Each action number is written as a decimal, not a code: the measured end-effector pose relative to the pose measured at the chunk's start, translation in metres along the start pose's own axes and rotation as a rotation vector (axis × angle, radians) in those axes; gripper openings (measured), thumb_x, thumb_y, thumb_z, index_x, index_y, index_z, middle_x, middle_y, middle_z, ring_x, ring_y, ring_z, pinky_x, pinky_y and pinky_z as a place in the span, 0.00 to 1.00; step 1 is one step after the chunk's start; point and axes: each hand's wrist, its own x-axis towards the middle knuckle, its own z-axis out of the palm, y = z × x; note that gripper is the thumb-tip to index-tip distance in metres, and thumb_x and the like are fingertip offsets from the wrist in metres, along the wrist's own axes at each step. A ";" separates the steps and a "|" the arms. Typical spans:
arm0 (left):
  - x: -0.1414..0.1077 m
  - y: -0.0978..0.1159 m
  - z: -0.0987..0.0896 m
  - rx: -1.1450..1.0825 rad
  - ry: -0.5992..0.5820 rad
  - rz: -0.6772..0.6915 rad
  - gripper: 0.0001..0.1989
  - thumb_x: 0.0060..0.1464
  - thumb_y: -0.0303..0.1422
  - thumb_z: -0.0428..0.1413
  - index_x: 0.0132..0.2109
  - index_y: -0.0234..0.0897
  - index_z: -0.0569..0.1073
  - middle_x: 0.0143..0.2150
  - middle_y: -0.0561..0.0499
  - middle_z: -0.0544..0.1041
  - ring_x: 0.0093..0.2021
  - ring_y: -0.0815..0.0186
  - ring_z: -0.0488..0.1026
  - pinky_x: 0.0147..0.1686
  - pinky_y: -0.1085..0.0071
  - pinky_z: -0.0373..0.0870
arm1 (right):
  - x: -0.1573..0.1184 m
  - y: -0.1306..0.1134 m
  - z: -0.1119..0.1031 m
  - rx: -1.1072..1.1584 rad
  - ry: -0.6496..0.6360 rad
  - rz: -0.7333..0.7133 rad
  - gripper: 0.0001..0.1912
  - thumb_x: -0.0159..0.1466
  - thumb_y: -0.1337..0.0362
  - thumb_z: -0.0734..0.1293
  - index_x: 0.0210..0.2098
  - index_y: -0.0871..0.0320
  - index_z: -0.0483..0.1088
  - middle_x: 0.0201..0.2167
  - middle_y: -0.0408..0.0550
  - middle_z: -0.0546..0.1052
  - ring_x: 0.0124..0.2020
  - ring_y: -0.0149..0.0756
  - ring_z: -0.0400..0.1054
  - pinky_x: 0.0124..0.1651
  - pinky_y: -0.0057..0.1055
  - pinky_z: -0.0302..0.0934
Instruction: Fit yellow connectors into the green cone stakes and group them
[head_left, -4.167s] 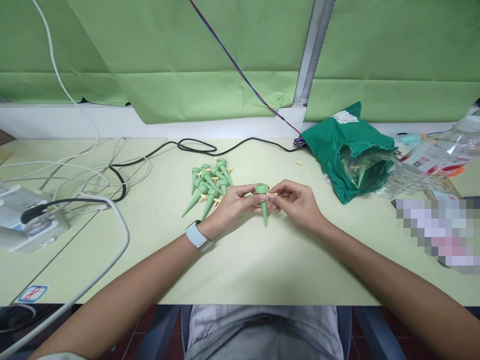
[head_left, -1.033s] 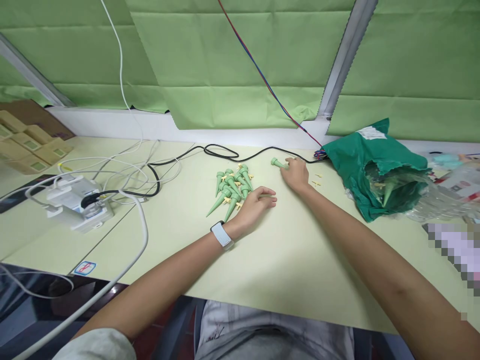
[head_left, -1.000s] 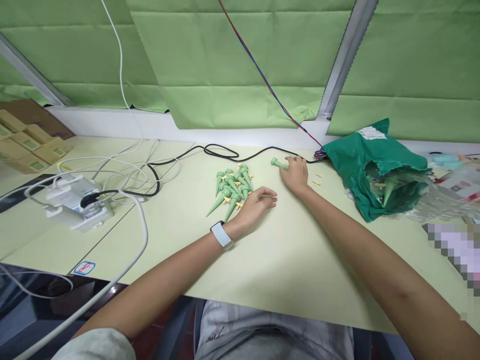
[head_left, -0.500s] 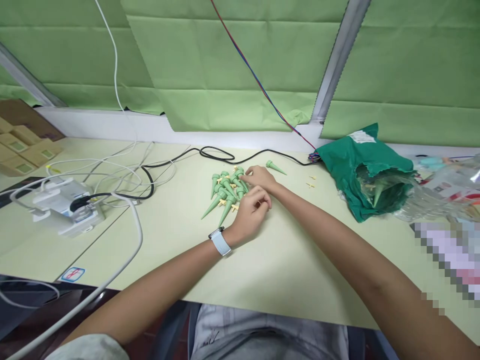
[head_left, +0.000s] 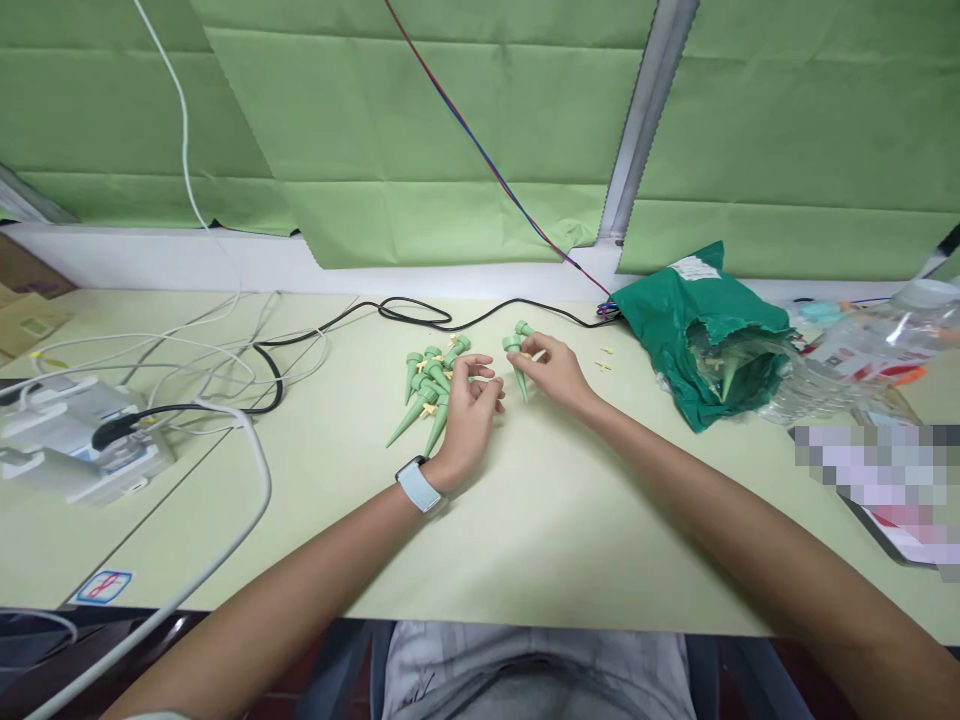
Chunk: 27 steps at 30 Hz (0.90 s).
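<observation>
Between the thumb and fingers of my right hand [head_left: 555, 370] is a green watering spike [head_left: 520, 372], its point directed down. Behind that hand shows the head of another green spike [head_left: 523, 327], the rest of it hidden. My left hand [head_left: 471, 415], with a watch [head_left: 420, 484] at its wrist, is beside the pile of green spikes [head_left: 422, 392] and covers part of it. Its fingers are loosely curled and apart, and I see nothing held in them. Small yellow valve pieces [head_left: 428, 410] show among the piled spikes.
Two small yellow pieces [head_left: 604, 366] lie right of my right hand. Farther right are a torn green bag [head_left: 667, 330] with spikes inside and a clear plastic bottle [head_left: 885, 330]. White cables and a power strip [head_left: 112, 440] take up the left; a black cable [head_left: 495, 315] runs along the back.
My right hand has moved away from the pile to the right, now with a green spike in it. My left hand's fingers have spread apart. The view has shifted slightly to the right.
</observation>
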 end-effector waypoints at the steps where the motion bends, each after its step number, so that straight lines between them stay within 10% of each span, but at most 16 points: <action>1: 0.000 0.001 0.001 -0.022 -0.041 -0.054 0.15 0.60 0.35 0.55 0.53 0.43 0.66 0.44 0.51 0.68 0.34 0.69 0.72 0.35 0.70 0.71 | -0.014 -0.003 -0.006 0.037 -0.040 0.019 0.15 0.61 0.50 0.69 0.29 0.55 0.68 0.29 0.41 0.72 0.30 0.33 0.64 0.35 0.29 0.58; 7: -0.004 0.003 0.009 -0.130 -0.404 -0.213 0.16 0.61 0.43 0.59 0.47 0.35 0.75 0.40 0.48 0.76 0.38 0.64 0.73 0.40 0.67 0.71 | -0.078 -0.012 -0.026 0.140 -0.177 0.155 0.12 0.61 0.54 0.71 0.34 0.56 0.71 0.28 0.40 0.72 0.26 0.30 0.61 0.29 0.28 0.57; 13: -0.001 0.005 0.006 -0.212 -0.486 -0.291 0.19 0.62 0.44 0.58 0.55 0.37 0.76 0.40 0.46 0.78 0.38 0.62 0.75 0.42 0.62 0.72 | -0.077 -0.002 -0.043 0.593 -0.329 0.318 0.16 0.63 0.50 0.71 0.40 0.57 0.75 0.34 0.47 0.77 0.28 0.34 0.72 0.29 0.32 0.69; 27: 0.002 0.002 0.002 -0.072 -0.469 -0.245 0.19 0.51 0.36 0.67 0.50 0.36 0.78 0.32 0.49 0.78 0.35 0.63 0.77 0.40 0.64 0.71 | -0.078 0.002 -0.039 0.602 -0.255 0.270 0.19 0.57 0.50 0.77 0.34 0.60 0.77 0.29 0.50 0.82 0.27 0.37 0.77 0.35 0.37 0.76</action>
